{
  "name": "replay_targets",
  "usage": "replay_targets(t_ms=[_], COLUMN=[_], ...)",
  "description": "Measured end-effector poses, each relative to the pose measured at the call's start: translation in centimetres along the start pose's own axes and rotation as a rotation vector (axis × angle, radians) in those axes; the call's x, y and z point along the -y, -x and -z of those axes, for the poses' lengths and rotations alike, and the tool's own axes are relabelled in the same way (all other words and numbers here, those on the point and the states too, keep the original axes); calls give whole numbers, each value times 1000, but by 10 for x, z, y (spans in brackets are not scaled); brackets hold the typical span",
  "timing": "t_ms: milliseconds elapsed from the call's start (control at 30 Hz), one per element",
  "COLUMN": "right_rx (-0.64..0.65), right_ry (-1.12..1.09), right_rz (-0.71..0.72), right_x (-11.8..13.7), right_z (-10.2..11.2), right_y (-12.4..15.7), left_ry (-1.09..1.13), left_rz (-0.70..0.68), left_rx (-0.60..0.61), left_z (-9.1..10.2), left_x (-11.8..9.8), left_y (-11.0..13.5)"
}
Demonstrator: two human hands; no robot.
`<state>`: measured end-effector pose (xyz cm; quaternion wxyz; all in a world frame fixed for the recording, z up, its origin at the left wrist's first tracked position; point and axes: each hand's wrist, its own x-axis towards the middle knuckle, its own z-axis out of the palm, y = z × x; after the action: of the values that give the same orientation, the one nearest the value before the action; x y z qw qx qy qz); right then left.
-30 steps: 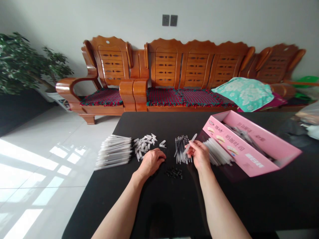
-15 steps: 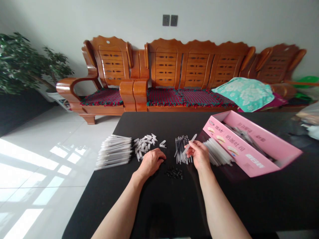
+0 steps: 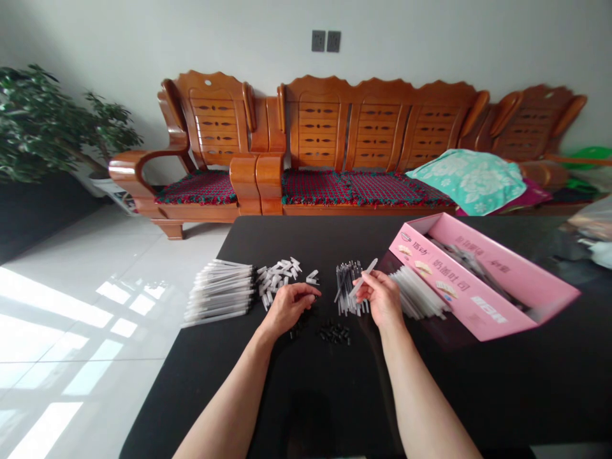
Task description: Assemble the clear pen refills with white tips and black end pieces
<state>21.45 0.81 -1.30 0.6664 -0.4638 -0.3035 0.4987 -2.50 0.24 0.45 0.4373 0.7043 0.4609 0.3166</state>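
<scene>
My right hand (image 3: pixel 382 298) is closed on a clear pen barrel (image 3: pixel 363 276), held tilted with its tip up and to the right, just above a bunch of dark refills (image 3: pixel 348 288). My left hand (image 3: pixel 289 305) hovers over the black table (image 3: pixel 335 395) with fingers curled in a pinch; what it holds is too small to make out. Small black parts (image 3: pixel 335 332) lie between my hands. White caps (image 3: pixel 280 275) are scattered beyond my left hand. A stack of finished white pens (image 3: pixel 220 292) lies at the left. Empty clear barrels (image 3: pixel 418 292) lie right of my right hand.
An open pink box (image 3: pixel 482 280) with more parts sits on the table at the right. Behind the table stand a wooden sofa (image 3: pixel 363 146) and armchair (image 3: pixel 201 153), with a potted plant (image 3: pixel 43 121) at the left over the white tiled floor.
My left hand has lifted off the table and its fingers have curled into a pinch, uncovering a few black parts. My right hand has stayed put with the barrel.
</scene>
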Motion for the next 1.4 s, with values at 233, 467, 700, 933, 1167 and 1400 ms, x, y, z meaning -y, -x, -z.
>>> replay_targets(t_ms=[233, 467, 700, 933, 1167, 1400], right_rx=[-5, -19, -11, -19, -47, -209], right_ry=[4, 5, 3, -7, -52, -214], right_rz=[-3, -1, 2, 0, 18, 167], right_x=[0, -1, -3, -4, -4, 0], right_z=[0, 0, -1, 0, 0, 9], right_y=[0, -1, -1, -2, -2, -8], left_ry=[1, -425, -561, -715, -682, -462], left_rz=[-1, -109, -148, -50, 57, -153], left_rx=[-51, -119, -95, -35, -167, -188], left_z=[-3, -11, -33, -60, -46, -11], left_x=[4, 7, -12, -17, -16, 1], left_y=[-1, -1, -13, -28, -25, -8])
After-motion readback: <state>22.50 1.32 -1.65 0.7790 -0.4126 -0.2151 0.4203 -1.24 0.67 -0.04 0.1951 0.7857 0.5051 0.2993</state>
